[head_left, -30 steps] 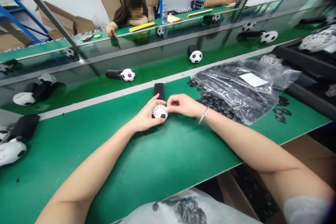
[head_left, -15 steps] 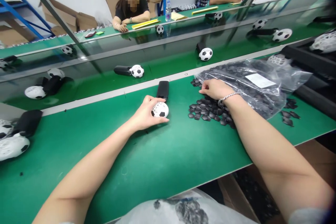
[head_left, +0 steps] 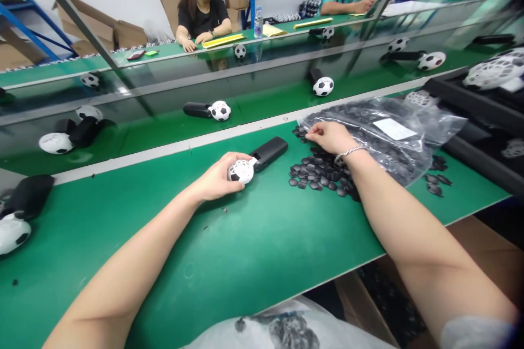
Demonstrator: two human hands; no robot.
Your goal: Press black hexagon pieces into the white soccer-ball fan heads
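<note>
- Left hand (head_left: 213,180) curled tight around the white lattice ball (head_left: 240,170).
- Right hand (head_left: 331,136) bunched over loose black pieces (head_left: 311,172); can't tell if it's pinching one.
- Clear bag (head_left: 385,131) holds more.

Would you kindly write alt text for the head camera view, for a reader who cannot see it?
The left hand holds a white lattice ball with a black handle on a green bench, while the right hand rests on black hexagonal pieces beside a clear bag of them. Two co-workers sit across a conveyor carrying similar balls.
</note>
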